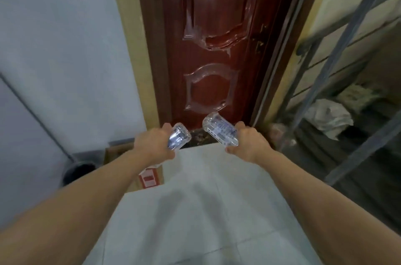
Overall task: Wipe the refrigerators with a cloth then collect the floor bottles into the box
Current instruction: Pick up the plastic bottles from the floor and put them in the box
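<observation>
My left hand point(153, 144) grips a clear plastic bottle point(179, 135) whose base points up and to the right. My right hand point(249, 142) grips a second clear bottle point(219, 128) with a blue-printed label, its base pointing up and to the left. Both are held out in front of me above the pale tiled floor point(206, 199). A cardboard box point(149, 174) with a red and white label stands on the floor under my left forearm, partly hidden by it. The white refrigerator point(60, 58) fills the left side.
A dark red door point(212, 37) stands straight ahead. A grey metal rack point(338, 74) with white bags on a low shelf lines the right side. A dark round bin point(78, 170) sits by the refrigerator's foot.
</observation>
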`<state>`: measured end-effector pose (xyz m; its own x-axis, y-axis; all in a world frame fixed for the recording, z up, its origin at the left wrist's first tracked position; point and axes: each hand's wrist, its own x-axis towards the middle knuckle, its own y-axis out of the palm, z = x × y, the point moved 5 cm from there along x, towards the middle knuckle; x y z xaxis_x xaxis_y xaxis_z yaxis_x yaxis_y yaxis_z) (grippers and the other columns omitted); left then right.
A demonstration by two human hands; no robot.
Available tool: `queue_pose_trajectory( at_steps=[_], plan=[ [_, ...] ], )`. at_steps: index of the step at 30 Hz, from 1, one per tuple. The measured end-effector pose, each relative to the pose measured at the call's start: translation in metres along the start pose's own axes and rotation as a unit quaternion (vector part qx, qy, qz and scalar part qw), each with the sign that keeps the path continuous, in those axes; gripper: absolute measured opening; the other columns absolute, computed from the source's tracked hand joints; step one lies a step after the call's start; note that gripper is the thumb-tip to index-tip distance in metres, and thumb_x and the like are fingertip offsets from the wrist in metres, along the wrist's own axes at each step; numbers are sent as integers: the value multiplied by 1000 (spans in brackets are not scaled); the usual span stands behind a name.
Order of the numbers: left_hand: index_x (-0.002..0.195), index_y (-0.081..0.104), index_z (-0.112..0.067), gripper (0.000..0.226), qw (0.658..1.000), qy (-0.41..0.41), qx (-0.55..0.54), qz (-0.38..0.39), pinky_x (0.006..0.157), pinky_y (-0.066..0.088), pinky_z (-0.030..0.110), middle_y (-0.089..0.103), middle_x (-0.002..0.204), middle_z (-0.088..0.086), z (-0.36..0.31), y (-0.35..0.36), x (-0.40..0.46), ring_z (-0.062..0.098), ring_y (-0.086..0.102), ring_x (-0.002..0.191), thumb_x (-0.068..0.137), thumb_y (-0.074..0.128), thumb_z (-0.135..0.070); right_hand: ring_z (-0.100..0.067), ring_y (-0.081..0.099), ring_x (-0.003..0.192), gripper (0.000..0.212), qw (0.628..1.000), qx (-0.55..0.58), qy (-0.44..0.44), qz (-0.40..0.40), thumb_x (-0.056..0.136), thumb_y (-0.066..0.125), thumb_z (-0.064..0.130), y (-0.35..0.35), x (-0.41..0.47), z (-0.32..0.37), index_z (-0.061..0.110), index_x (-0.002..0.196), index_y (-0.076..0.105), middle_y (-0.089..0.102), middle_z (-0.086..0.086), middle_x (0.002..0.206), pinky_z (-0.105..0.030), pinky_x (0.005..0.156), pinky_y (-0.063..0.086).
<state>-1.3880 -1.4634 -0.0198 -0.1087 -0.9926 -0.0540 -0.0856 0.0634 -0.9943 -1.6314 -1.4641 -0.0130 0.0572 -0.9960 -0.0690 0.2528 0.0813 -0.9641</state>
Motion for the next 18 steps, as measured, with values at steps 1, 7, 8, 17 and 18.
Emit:
queue_pose_trajectory(
  at_steps=[1,7,8,17,18],
  plan=[
    [107,45,-20,42,1000,-17,0,-4,70,53,33,63,97,3,2,0,9,22,60,82,75,65,-40,-34,58,102,58,1000,1,-14,5,77,73,39,1,16,-1,10,113,39,57,-15,115,-32,73,42],
    [123,42,-25,61,994,-112,-12,-2,68,49,31,62,105,2,32,10,79,21,60,88,71,69,-45,-32,60,101,59,996,18,-89,18,75,74,39,2,114,9,10,115,42,59,-13,115,-35,77,48],
    [123,41,-25,62,992,-123,-22,-2,67,48,30,61,103,1,38,13,94,19,59,85,71,70,-45,-31,61,100,59,995,19,-99,21,74,75,39,2,132,11,10,114,43,60,-12,113,-35,77,50],
    [127,36,-24,67,978,-197,-64,10,74,51,34,61,107,2,78,29,223,20,59,91,73,69,-46,-28,62,92,51,982,4,-178,65,74,75,36,5,287,36,16,103,39,62,-8,107,-35,75,52],
    [127,36,-24,68,976,-207,-66,12,75,50,34,61,108,2,82,28,233,20,59,91,73,69,-46,-28,62,93,51,980,-1,-189,69,74,75,37,6,302,40,16,104,39,61,-8,108,-33,73,51]
  ],
)
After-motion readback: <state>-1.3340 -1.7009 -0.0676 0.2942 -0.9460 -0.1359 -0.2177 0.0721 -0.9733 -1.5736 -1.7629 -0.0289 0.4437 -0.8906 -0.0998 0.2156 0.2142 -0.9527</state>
